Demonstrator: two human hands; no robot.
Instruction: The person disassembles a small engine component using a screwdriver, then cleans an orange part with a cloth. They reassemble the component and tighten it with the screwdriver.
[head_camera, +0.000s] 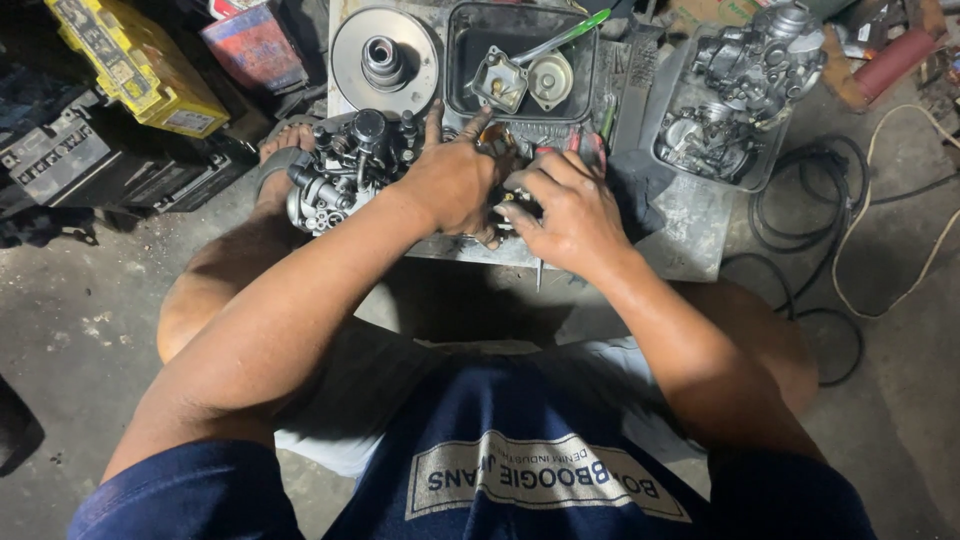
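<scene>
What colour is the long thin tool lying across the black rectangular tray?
Bright green, seen in the head view, resting across the tray's top right corner.

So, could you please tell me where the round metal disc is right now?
In the head view, the round metal disc lies at the top, left of the black tray, just above the carburettor by the left hand.

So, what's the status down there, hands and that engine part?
Left hand pressing on the grey metal carburettor. Right hand pinching a small dark part, grip unclear. Black plastic tray of loose parts just beyond.
</scene>
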